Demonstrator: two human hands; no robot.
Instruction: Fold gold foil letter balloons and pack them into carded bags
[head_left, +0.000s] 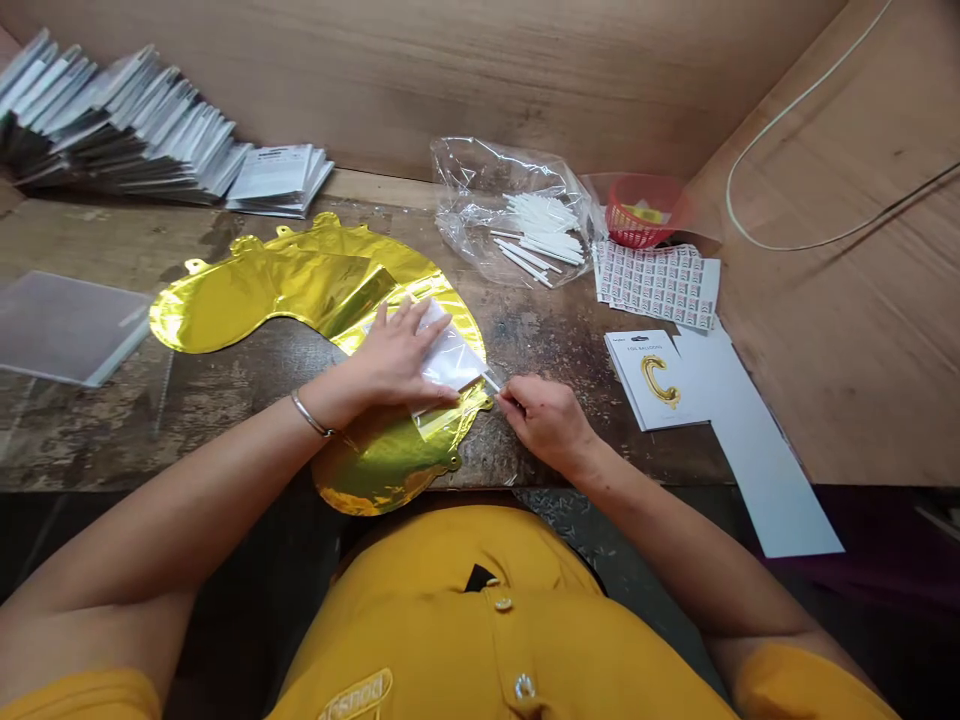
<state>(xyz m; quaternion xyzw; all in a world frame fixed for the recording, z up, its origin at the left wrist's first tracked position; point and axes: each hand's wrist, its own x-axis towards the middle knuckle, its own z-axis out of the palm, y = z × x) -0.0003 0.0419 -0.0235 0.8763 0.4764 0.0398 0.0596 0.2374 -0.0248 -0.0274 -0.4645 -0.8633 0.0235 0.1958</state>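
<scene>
A flat gold foil balloon (225,308), curved like a letter C, lies on the worn wooden table in front of me. On top of it rests a clear plastic sleeve with a white card (454,362) inside. My left hand (401,355) lies spread over the sleeve, pressing it down. At the sleeve's right corner my right hand (546,415) pinches the end of a thin white straw (492,381). The straw's other end meets the sleeve's corner; whether it goes inside I cannot tell.
A clear bag (469,215) of white straws (544,225) lies behind, beside a red basket (637,225). Sticker sheets (656,285), printed C balloon cards (660,380) and a white strip (772,470) are at right. Packed sleeves (161,120) line the back left, a clear sleeve (71,325) nearer.
</scene>
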